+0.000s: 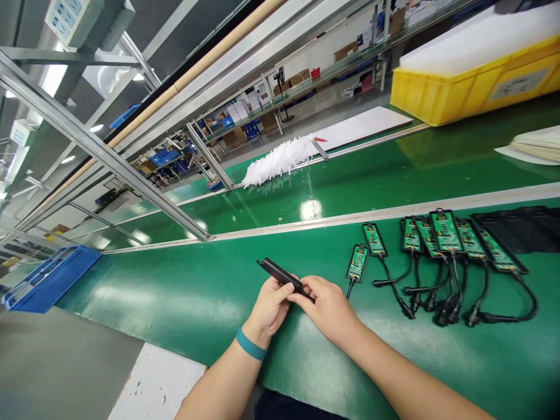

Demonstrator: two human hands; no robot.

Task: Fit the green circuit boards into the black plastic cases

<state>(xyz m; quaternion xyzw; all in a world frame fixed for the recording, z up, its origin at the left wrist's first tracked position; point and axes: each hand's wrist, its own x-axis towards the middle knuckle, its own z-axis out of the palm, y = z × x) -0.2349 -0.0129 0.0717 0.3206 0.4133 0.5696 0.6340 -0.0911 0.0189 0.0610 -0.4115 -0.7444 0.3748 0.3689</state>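
Black elongated casing is gripped by left hand and right hand; cabled circuit boards are laid on counter, three o'clock.

From my station, I see a green tabletop spreading out around the grip. Well to the left of the grip sits a blue tray, and nearer on that side a slanting metal post meets the table. Beyond the grip I make out a heap of white strips beside a white board. Far off to the right stands a yellow bin with white foam inside, and pale sheets lie nearer than the bin. Furthest from the grip, a cardboard box rests on a long shelf.
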